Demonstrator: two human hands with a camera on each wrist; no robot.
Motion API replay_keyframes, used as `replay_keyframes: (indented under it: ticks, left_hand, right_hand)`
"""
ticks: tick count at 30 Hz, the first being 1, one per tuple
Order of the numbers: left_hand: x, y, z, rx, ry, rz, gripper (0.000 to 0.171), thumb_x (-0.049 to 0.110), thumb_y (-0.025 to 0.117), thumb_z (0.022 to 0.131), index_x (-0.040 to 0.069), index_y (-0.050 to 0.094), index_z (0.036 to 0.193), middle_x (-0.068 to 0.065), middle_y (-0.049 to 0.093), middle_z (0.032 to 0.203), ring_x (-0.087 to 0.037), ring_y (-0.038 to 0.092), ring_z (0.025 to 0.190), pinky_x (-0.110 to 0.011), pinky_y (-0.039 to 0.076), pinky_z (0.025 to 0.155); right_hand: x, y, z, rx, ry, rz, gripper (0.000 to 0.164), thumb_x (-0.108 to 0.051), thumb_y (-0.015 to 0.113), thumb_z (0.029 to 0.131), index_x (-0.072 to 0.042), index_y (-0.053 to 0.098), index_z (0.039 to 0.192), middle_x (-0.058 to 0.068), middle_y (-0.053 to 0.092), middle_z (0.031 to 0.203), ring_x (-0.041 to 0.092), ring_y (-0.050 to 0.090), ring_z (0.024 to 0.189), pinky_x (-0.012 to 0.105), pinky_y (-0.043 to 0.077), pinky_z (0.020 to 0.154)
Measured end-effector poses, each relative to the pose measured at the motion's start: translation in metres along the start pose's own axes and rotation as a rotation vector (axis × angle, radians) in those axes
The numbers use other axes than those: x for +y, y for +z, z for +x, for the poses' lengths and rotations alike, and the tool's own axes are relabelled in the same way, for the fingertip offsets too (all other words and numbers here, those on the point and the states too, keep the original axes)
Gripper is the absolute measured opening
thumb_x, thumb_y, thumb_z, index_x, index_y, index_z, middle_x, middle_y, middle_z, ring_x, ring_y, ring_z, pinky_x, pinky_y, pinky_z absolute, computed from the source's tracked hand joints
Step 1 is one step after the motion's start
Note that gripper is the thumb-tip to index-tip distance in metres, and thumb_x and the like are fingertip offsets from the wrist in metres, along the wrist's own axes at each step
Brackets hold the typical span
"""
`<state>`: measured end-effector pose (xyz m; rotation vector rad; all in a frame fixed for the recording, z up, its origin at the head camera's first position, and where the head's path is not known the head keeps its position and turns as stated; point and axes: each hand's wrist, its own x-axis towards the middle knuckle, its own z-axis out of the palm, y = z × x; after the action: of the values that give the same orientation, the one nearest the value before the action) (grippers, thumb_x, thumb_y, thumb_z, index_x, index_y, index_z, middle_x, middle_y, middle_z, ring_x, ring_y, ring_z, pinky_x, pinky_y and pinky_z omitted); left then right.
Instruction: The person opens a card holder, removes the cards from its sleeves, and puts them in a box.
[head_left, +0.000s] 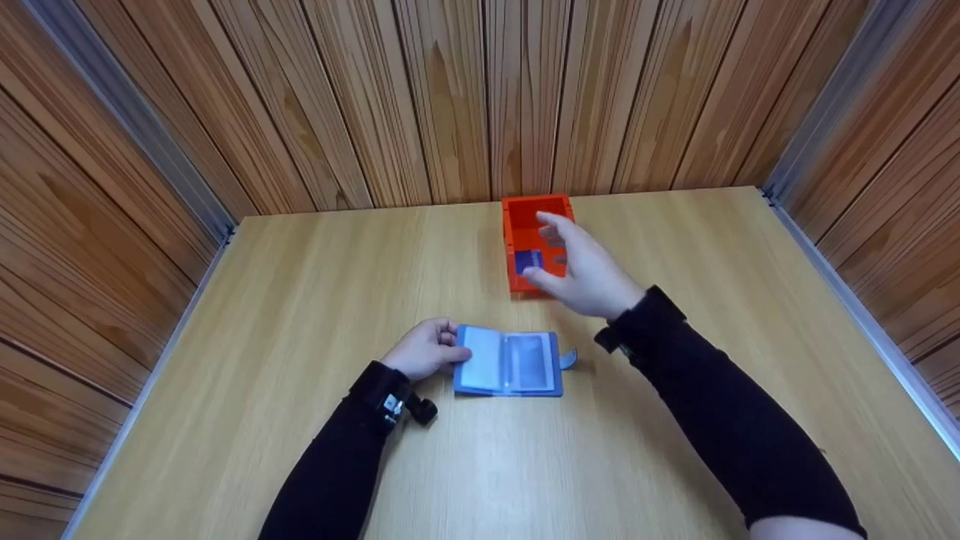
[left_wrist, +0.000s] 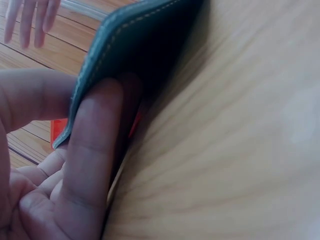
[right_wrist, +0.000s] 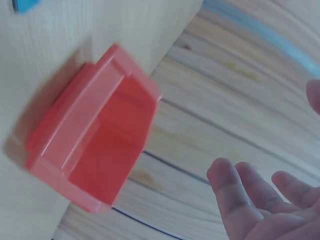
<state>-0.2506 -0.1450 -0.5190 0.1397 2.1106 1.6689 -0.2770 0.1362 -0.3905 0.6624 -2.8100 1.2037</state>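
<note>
In the head view, a small blue folding card wallet (head_left: 531,367) lies spread on the pale wood-grain bench (head_left: 322,292), its clear plastic sleeves facing up and a short rounded blue strap (head_left: 569,359) jutting from its right edge. The person's left hand (head_left: 426,351) pinches the wallet's left edge, thumb on the inner leaf, so that grip is closed on the cover. Beyond the wallet sits a rectangular orange-red plastic bin (head_left: 509,251) with a flat rim, and inside it is a dark blue card (head_left: 528,261). The person's right hand (head_left: 589,270) hangs over the bin, its grip wide and holding nothing (it hides part of the bin's right side). Varnished, strongly grained wood-plank walls (head_left: 442,97) rise behind, with grey metal strips (head_left: 169,127) along the corners. Black sleeves (head_left: 330,472) cover the forearms.

In the left wrist view, the left fingers straddle the wallet's smooth cover, which has pale stitching along a rounded corner; the cover blocks most of the bin, leaving orange-red slivers.

In the right wrist view, the bin shows its glossy, slanted rim and deep hollow, while the right fingers extend, apart from it, before the planks.
</note>
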Motion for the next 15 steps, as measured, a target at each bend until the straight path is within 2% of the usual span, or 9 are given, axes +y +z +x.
replay_keyframes:
  ticks: [3,6,10,15]
  left_hand:
    - [0.0,-0.002,-0.001,0.005,-0.003,-0.001,0.032,0.003,0.072,0.085,0.0,0.053,0.11,-0.005,0.064,0.088,-0.016,0.067,0.08,-0.03,0.059,0.07]
    - [-0.001,-0.003,-0.001,0.005,-0.005,-0.004,0.032,0.002,0.072,0.085,-0.001,0.053,0.111,-0.006,0.064,0.089,-0.017,0.067,0.081,-0.031,0.06,0.072]
    - [0.0,-0.003,-0.002,0.019,-0.014,0.008,0.031,0.002,0.072,0.085,0.001,0.054,0.11,-0.007,0.066,0.089,-0.017,0.068,0.082,-0.031,0.06,0.073]
    - [0.001,0.0,0.0,0.004,-0.011,0.01,0.031,0.004,0.072,0.085,0.001,0.054,0.111,-0.008,0.067,0.091,-0.018,0.069,0.083,-0.032,0.06,0.074]
  right_hand:
    - [-0.002,0.009,-0.018,-0.013,-0.043,-0.001,0.085,-0.041,0.075,0.086,-0.024,0.027,0.153,0.003,0.048,0.143,0.019,0.049,0.128,0.045,0.045,0.107]
    - [0.003,0.021,-0.033,-0.059,-0.041,-0.02,0.09,-0.045,0.077,0.083,-0.028,0.024,0.154,0.002,0.044,0.147,0.019,0.046,0.132,0.047,0.043,0.11]
    - [0.014,0.036,-0.046,-0.149,0.018,-0.057,0.093,-0.052,0.078,0.079,-0.029,0.026,0.153,0.001,0.044,0.148,0.021,0.047,0.131,0.047,0.043,0.109]
    - [0.029,0.051,-0.052,-0.226,0.108,-0.075,0.092,-0.045,0.082,0.077,-0.026,0.032,0.151,0.004,0.047,0.146,0.026,0.052,0.128,0.047,0.047,0.105]
